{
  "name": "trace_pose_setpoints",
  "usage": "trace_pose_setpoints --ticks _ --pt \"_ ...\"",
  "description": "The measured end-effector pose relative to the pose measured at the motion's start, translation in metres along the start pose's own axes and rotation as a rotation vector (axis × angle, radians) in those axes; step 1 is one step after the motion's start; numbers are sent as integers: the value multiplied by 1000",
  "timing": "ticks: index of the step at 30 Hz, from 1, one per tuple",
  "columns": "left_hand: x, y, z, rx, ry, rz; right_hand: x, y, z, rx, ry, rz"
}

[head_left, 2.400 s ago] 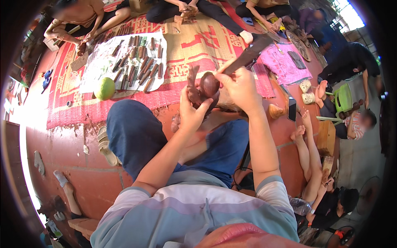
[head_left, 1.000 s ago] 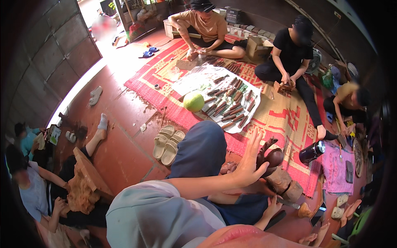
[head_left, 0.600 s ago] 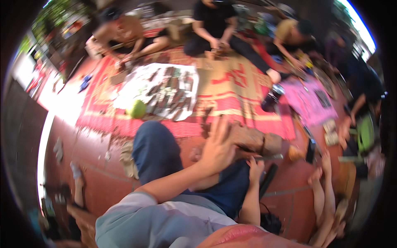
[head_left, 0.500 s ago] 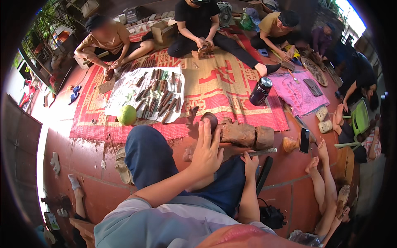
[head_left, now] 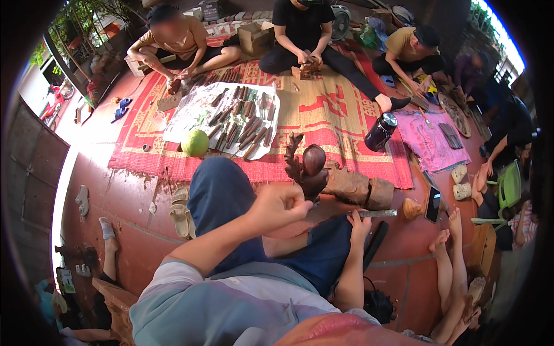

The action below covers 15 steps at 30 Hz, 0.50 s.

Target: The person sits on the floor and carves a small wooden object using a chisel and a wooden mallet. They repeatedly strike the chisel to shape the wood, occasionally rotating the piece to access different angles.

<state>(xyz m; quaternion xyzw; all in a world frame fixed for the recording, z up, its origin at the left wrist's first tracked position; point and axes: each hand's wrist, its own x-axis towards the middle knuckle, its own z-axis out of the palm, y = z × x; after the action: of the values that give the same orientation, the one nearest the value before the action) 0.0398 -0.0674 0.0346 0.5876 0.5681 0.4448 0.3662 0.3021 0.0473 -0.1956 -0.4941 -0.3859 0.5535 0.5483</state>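
Note:
My left hand is closed, fingers curled in, beside the lower part of a dark brown wood carving with a rounded knob and leaf-like points. What the fingers hold, if anything, is hidden. My right hand pinches the near end of a flat grey metal bar, which points right. Just behind the bar lies a rough carved wooden block, its right part divided by a deep groove; the dark carving stands against its left end.
A red and tan mat bears a paper sheet with several carving tools, a green fruit and a dark thermos. At right are a phone and a pink cloth. Several people sit around, working with their hands.
My left hand has gone from flat, spread fingers over the carving to a closed hand at its lower left, uncovering the carving. My right hand still holds the metal bar. The whole view has shifted.

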Motion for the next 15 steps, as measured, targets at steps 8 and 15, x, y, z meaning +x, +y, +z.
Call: trace_pose_setpoints --ticks 8,15 --pt "5 78 -49 -188 -86 580 -1 -1 0 -60 7 -10" --pt "-6 137 -49 -732 -417 914 3 8 -8 -99 9 16"
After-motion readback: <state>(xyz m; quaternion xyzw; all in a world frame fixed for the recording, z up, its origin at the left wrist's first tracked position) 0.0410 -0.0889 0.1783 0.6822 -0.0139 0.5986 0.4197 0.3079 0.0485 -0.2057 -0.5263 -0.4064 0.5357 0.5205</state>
